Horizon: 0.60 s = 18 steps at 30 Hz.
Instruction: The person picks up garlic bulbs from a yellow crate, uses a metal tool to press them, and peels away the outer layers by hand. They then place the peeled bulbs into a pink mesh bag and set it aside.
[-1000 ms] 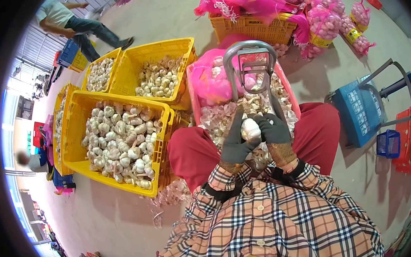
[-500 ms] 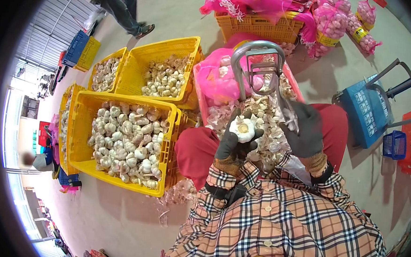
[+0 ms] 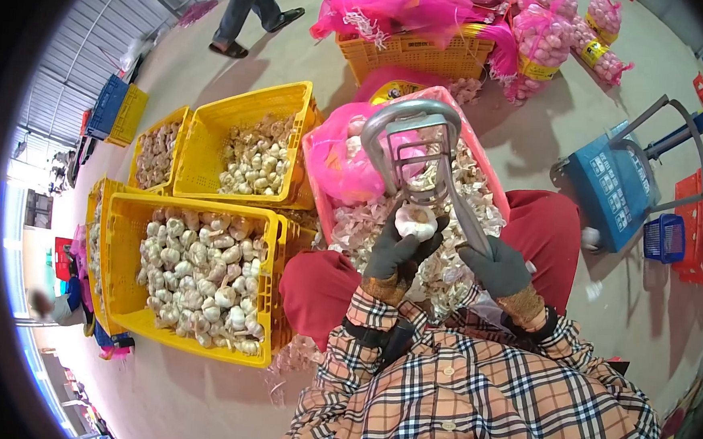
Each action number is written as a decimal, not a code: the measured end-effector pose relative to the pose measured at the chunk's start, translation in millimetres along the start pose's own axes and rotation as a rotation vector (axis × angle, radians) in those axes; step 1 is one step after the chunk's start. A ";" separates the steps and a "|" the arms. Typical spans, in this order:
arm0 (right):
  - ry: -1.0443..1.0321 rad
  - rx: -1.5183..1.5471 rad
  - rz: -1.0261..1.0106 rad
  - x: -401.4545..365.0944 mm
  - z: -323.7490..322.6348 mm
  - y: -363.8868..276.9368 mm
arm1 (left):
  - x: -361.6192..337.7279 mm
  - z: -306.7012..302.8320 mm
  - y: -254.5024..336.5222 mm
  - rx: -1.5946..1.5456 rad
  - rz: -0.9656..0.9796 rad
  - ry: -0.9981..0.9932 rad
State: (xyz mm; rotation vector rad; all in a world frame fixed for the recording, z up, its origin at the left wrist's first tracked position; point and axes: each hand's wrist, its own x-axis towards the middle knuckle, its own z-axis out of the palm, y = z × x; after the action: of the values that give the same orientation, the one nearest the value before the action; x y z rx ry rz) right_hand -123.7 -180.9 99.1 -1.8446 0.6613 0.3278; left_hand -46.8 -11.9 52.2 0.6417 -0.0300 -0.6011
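The left hand [image 3: 393, 257] cradles a garlic bulb [image 3: 416, 221] just below the grey metal frame [image 3: 410, 109], while the right hand [image 3: 497, 270] is closed around the end of its lever [image 3: 466, 215]. A second earlier both hands met on the bulb; the work has thus passed to the tool. Beyond lie the pink crate [image 3: 478, 145] and, leftward, a yellow crate [image 3: 128, 246].

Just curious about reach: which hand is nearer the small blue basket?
Right. The small blue basket lies rightward of the right hand; the left hand, holding a garlic bulb, is farther away.
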 end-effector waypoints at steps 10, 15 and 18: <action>-0.003 -0.104 -0.054 -5.1 -3.0 -3.7 | 7.7 -6.1 -10.2 -0.018 -0.006 0.026; -0.118 -0.101 0.119 -21.7 -16.9 -30.2 | 1.9 15.4 -4.3 -0.125 -0.044 0.197; -0.125 -0.093 0.138 -25.8 -18.0 -31.3 | 1.7 20.2 -4.6 -0.110 -0.011 0.250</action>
State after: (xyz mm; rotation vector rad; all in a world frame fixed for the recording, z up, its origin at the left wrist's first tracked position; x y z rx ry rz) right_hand -127.8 -182.5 143.2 -1.8539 0.6986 0.5685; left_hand -51.9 -26.9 65.6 0.6068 0.2393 -0.5256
